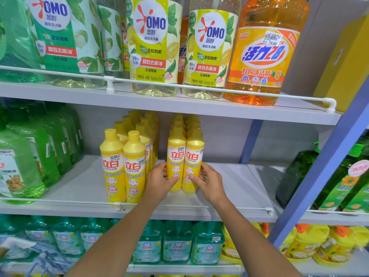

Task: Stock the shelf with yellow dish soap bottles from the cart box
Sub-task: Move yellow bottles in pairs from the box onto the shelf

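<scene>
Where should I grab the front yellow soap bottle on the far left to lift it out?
Grab that yellow soap bottle around its slim shoulder just under the cap, coming from the front-left. A neighbour bottle stands tight against its right, and the white rail crosses its base, so probably lift up first.

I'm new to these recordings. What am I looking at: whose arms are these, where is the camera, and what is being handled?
There is no machine here. These are a person's two bare arms, filmed by one wide-angle camera worn on the head, looking forward and down at shop shelving. The left hand grips a slim yellow plastic dish soap bottle, and the right hand grips the matching yellow bottle beside it. Both stand upright on the white middle shelf. Another group of yellow bottles stands further left.
</scene>
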Available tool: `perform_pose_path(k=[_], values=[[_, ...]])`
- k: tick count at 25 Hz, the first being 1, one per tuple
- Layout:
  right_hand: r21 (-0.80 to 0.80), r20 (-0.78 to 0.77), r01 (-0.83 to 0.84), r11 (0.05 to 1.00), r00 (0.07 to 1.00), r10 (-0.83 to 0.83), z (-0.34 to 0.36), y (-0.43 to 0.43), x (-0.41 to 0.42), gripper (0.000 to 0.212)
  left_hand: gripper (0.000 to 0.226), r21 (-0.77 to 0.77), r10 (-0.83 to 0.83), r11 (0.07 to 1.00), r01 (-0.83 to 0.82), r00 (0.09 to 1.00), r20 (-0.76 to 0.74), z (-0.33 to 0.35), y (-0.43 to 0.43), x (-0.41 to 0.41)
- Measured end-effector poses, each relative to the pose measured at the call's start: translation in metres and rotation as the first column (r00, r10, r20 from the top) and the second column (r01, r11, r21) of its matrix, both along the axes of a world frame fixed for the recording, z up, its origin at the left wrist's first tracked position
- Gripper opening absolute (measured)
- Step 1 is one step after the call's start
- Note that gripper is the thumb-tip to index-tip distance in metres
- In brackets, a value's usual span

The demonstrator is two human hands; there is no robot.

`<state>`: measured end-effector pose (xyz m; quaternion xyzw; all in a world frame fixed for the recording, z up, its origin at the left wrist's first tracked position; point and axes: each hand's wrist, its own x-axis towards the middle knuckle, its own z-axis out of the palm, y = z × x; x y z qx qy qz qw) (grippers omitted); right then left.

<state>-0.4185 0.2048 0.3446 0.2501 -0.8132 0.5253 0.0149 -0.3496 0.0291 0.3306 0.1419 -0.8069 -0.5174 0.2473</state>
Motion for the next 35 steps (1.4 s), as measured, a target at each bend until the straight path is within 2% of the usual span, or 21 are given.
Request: perform_pose_path(k=[8, 13, 16, 18, 21, 23, 26, 29, 32, 35], values=[[0.057, 0.007, -0.022, 0.998, 1.000, 0.022, 0.001, 0.002, -0.003, 0.059, 0.058, -0.001, -0.001, 1.000, 0.001, 1.000, 0.018, 0.003, 0.002, 0.001], [0.063, 0.020, -0.018, 0.998, 1.000, 0.017, 0.004, 0.004, -0.001, 0.057, 0.059, 0.014, 0.033, 0.999, -0.035, 0.996, 0.081, 0.011, 0.005, 0.003], [0.062, 0.018, -0.014, 0.998, 1.000, 0.013, 0.005, 0.005, 0.000, 0.056, 0.083, 0.041, 0.060, 0.997, -0.066, 0.989, 0.135, 0.013, 0.000, 0.002], [0.150, -0.026, 0.022, 0.988, 0.999, -0.018, 0.009, 0.006, 0.005, 0.060, 0.095, -0.008, 0.095, 0.995, -0.095, 0.976, 0.194, 0.016, 0.000, 0.005], [0.393, -0.103, 0.069, 0.917, 0.994, -0.031, 0.017, 0.015, 0.021, 0.072, 0.077, -0.205, 0.090, 0.978, -0.031, 0.955, 0.281, 0.021, 0.008, 0.020], [0.523, -0.120, 0.066, 0.850, 0.993, -0.003, 0.023, 0.026, 0.039, 0.070, 0.065, -0.374, 0.035, 0.921, 0.112, 0.930, 0.366, 0.022, 0.014, 0.037], [0.668, -0.159, 0.063, 0.742, 0.986, 0.059, 0.032, 0.041, 0.072, 0.065, 0.068, -0.606, -0.022, 0.702, 0.376, 0.861, 0.509, 0.027, 0.017, 0.074], [0.764, -0.226, 0.103, 0.637, 0.967, 0.114, 0.037, 0.045, 0.120, 0.069, 0.076, -0.697, -0.010, 0.525, 0.489, 0.822, 0.569, 0.038, 0.020, 0.125], [0.829, -0.277, 0.143, 0.540, 0.945, 0.175, 0.029, 0.034, 0.184, 0.075, 0.078, -0.724, 0.014, 0.469, 0.506, 0.816, 0.578, 0.033, 0.010, 0.191], [0.862, -0.247, 0.111, 0.494, 0.944, 0.219, -0.003, 0.017, 0.244, 0.077, 0.076, -0.715, 0.036, 0.491, 0.498, 0.808, 0.588, 0.005, -0.005, 0.250]])
